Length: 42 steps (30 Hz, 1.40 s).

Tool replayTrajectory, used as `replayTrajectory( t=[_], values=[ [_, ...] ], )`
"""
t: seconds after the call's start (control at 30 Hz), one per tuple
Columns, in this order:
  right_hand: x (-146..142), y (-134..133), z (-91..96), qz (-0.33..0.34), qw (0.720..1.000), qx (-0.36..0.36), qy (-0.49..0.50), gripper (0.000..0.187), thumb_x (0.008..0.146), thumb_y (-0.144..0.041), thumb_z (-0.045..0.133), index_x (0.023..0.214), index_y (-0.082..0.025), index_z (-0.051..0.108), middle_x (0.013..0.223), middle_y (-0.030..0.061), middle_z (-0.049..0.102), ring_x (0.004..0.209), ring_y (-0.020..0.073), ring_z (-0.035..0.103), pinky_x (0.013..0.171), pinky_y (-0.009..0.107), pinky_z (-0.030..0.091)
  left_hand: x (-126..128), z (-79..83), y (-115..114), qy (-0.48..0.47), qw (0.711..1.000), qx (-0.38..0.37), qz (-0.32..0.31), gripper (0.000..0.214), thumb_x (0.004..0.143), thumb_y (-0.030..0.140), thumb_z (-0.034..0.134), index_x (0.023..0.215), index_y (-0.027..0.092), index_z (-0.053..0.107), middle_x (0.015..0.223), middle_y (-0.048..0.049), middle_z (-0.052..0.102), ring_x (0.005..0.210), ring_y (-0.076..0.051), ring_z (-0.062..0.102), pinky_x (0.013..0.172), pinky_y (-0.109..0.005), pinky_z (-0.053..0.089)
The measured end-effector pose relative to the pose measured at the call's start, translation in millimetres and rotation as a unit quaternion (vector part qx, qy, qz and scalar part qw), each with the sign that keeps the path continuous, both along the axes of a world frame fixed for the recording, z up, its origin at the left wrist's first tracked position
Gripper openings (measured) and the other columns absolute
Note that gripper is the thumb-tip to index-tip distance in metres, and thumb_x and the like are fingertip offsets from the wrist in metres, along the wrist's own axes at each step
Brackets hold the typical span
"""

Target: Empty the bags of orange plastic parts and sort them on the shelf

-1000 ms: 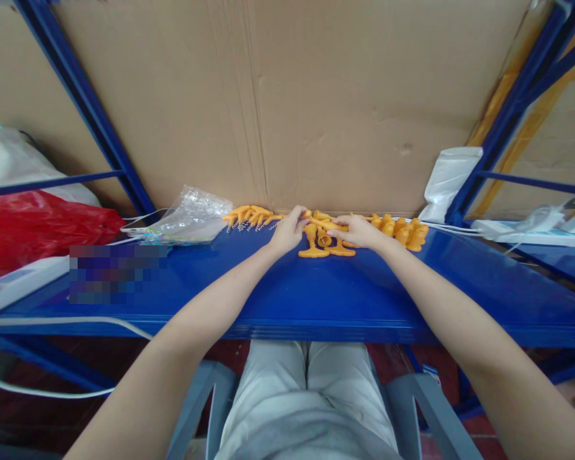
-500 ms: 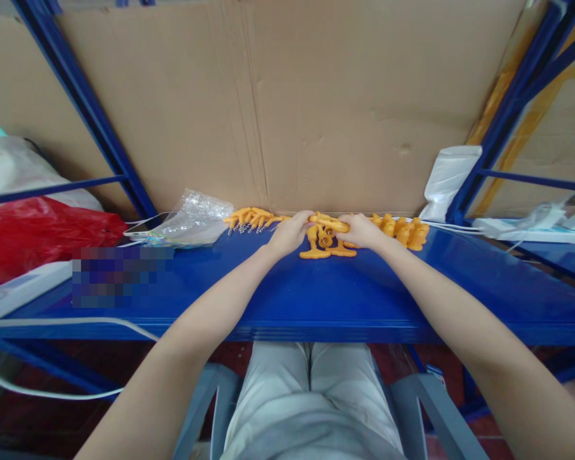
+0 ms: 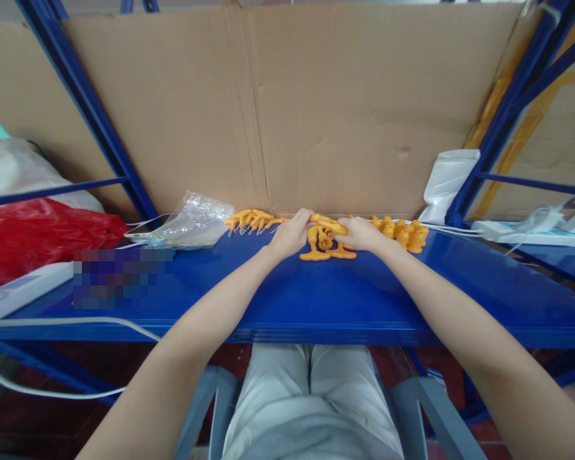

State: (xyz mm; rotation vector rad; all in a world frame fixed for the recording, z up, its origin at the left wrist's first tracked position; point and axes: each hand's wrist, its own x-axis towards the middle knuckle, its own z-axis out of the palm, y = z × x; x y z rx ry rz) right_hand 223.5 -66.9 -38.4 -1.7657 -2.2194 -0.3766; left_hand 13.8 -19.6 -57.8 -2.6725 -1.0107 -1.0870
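A blue table (image 3: 311, 297) is spanning the view. Along its back edge, yellow-handled corkscrews (image 3: 252, 219) are lying left of centre; yellow pieces (image 3: 405, 236) are standing right. Between them, the left hand (image 3: 291, 234) and right hand (image 3: 363, 232) are clamping their fingers on opposite ends of one yellow part (image 3: 329, 223) — near the back edge's middle.

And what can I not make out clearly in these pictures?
In the head view:
Held orange piece: its ends, covered by the left hand and right hand.
Item at left: details, blurred by pixel blocks.
Red bag: its left part, cut off by the picture's edge.
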Motion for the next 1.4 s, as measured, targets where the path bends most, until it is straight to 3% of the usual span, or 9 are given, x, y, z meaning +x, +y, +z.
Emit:
replayTrajectory(
  t=[0.27,0.53,0.9,1.17,1.4],
  values=[
    [-1,-6,6.6,0.002,1.000,-0.020,0.009,0.028,0.092,-0.037,0.059,0.108,-0.020,0.075,0.095,0.0095,0.078,0.091,0.0248,0.072,0.071,0.028,0.045,1,-4.0,4,-0.016,0.999,0.009,-0.027,0.018,0.100,0.021,0.040,0.109,0.018,0.055,0.109,-0.0110,0.068,0.099,-0.022,0.068,0.083,-0.033,0.053],
    [-4,-11,8.5,-0.063,0.993,-0.062,-0.071,0.037,0.092,-0.035,0.051,0.111,-0.017,0.077,0.102,0.0136,0.079,0.097,0.0270,0.074,0.077,0.029,0.049,6,-10.4,3,0.030,0.999,0.003,-0.031,0.017,0.100,0.021,0.043,0.112,0.017,0.055,0.108,-0.0134,0.072,0.098,-0.024,0.072,0.082,-0.033,0.054],
    [-5,-11,7.7,-0.091,0.987,-0.013,-0.129,0.042,0.097,-0.032,0.042,0.117,-0.014,0.075,0.106,0.0194,0.077,0.107,0.0305,0.072,0.084,0.033,0.050,11,-2.8,-8,0.039,0.999,-0.002,-0.003,0.021,0.099,0.019,0.043,0.116,0.017,0.054,0.109,-0.0139,0.073,0.097,-0.024,0.072,0.079,-0.032,0.054],
    [-5,-13,11.2,-0.101,0.984,0.005,-0.149,0.039,0.097,-0.032,0.045,0.119,-0.013,0.072,0.105,0.0203,0.077,0.105,0.0311,0.073,0.080,0.032,0.048,14,-0.1,-11,-0.026,0.997,-0.069,-0.020,0.016,0.101,0.026,0.044,0.109,0.017,0.055,0.079,-0.0048,0.069,0.079,-0.021,0.071,0.072,-0.028,0.050],
    [-6,-14,11.6,-0.097,0.982,0.004,-0.163,0.037,0.096,-0.026,0.045,0.119,-0.012,0.070,0.105,0.0215,0.077,0.104,0.0310,0.073,0.077,0.032,0.047,19,-8.0,-3,-0.116,0.975,-0.180,-0.063,0.019,0.103,0.035,0.043,0.097,0.020,0.053,0.062,0.0041,0.058,0.050,-0.013,0.061,0.053,-0.022,0.044]
  ],
)
